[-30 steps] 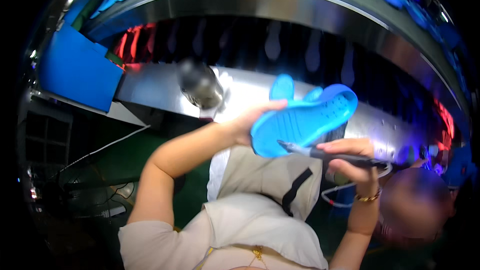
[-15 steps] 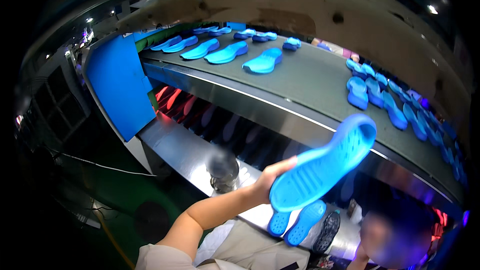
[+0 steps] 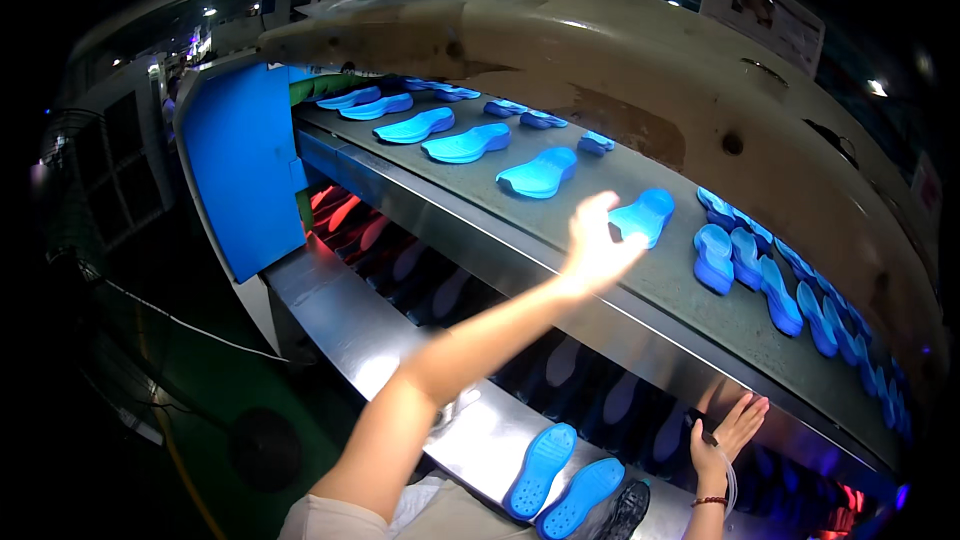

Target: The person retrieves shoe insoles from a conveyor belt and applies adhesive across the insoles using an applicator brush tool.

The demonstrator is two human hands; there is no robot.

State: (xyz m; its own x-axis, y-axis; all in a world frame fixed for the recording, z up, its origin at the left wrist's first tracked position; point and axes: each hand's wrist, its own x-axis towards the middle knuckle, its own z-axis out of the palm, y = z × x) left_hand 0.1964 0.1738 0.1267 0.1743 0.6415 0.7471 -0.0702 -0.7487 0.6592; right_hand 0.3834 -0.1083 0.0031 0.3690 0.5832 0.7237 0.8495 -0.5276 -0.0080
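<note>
Grey conveyor belt [image 3: 480, 190] up front, more blue soles [image 3: 538, 173] along it. My sole [image 3: 652, 212] lies on the belt at my left hand [image 3: 600, 245]: fingers spread, not clenched; blur, can't tell contact. Right hand [image 3: 732, 438] flat on the steel front panel [image 3: 650, 340]; grip on the dark pen-like thing [image 3: 706, 430] unclear. Sole's probably light, bendy foam, not fragile. Best hold: side walls, mid-length.

The left hand [image 3: 598, 249] reaches forward, thumb and fingers parted, the right hand [image 3: 726, 439] lower, fingers extended.
</note>
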